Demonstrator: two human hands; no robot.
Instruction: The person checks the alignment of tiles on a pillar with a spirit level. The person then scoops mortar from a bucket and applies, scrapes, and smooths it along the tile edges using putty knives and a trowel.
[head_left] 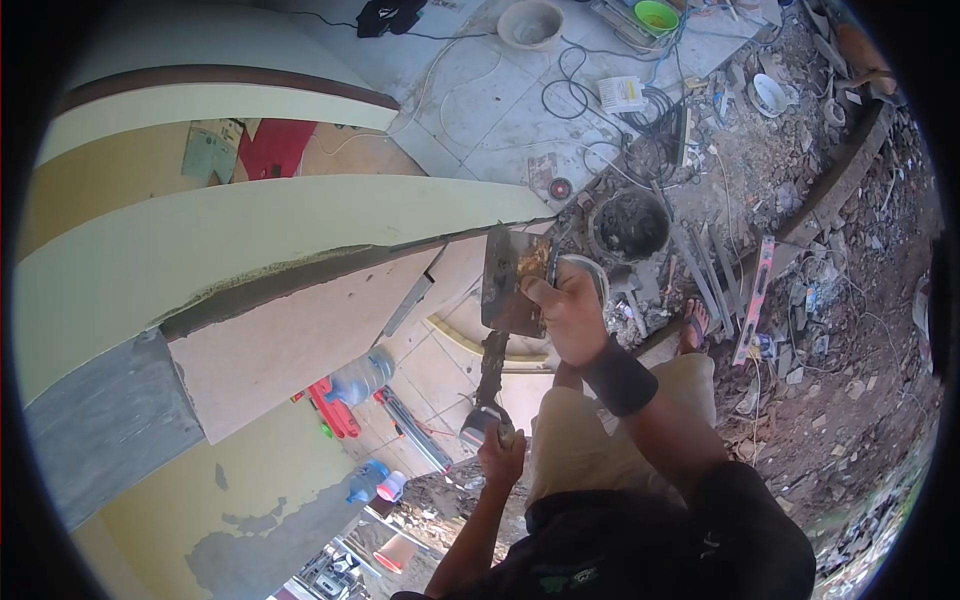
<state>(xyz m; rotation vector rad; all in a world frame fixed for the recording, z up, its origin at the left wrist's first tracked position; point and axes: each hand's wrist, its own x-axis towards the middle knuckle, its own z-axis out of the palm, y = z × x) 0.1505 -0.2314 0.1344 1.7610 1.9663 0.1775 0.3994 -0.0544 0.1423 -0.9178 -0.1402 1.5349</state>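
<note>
My right hand (575, 312), with a dark wristband below it, is closed around a rectangular plastering trowel (507, 290). Its metal plate is smeared with mortar and stands close to the edge of the pinkish board (300, 325). Lower down, my left hand (501, 456) grips the handle of a second trowel (476, 424) with a grey metal part. A narrow strip of dark wet mortar (492, 366) runs from it up towards the plate. Whether the strip touches the plate I cannot tell.
A mortar bucket (630, 222) stands near my foot. A pink spirit level (754, 300) lies on the rubble at right. Cables (575, 90) and a basin (531, 24) are on the tiles. A water bottle (361, 377) and red tool (333, 408) lie beyond the board.
</note>
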